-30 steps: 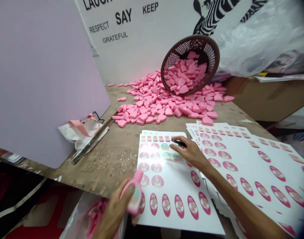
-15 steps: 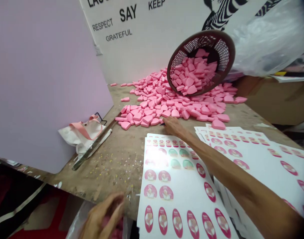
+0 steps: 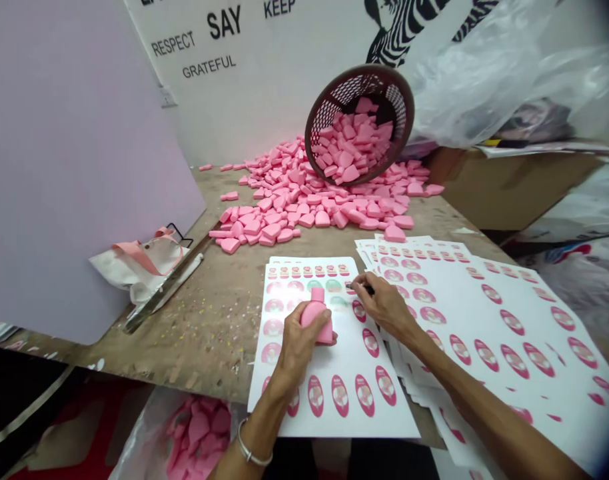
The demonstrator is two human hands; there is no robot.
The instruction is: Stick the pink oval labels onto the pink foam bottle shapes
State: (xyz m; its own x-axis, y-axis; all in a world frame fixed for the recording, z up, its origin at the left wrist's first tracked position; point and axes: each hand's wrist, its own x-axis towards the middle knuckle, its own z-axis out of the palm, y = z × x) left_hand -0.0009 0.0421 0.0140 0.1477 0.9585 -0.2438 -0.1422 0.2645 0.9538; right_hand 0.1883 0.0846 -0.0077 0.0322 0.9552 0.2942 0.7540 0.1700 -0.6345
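Note:
In my left hand [image 3: 295,337] is a pink bottle-shaped piece [image 3: 314,317], neck pointing away from me, thumb across its face. It is held just over a white sticker sheet [image 3: 344,360] printed with rows of pink, green and oval labels. My right hand [image 3: 388,308] pinches a small dark thin tool [image 3: 369,289], its exact kind too small to make out. The tool's tip is at a small label near the sheet's right edge. Behind the sheet lies a large heap of similar pink pieces [image 3: 284,213].
A brown mesh basket [image 3: 409,113] lies tipped over on the heap. More sticker sheets [image 3: 464,313] are stacked at the right. A plastic bag [image 3: 139,433] of pink pieces hangs below the table's front edge. At left are a lilac panel [image 3: 84,167] and a white pouch [image 3: 119,267].
My left hand has come up from the bag with a pink piece and is over the sheet. My right hand has drawn back from the heap to the sheet. The view has shifted right.

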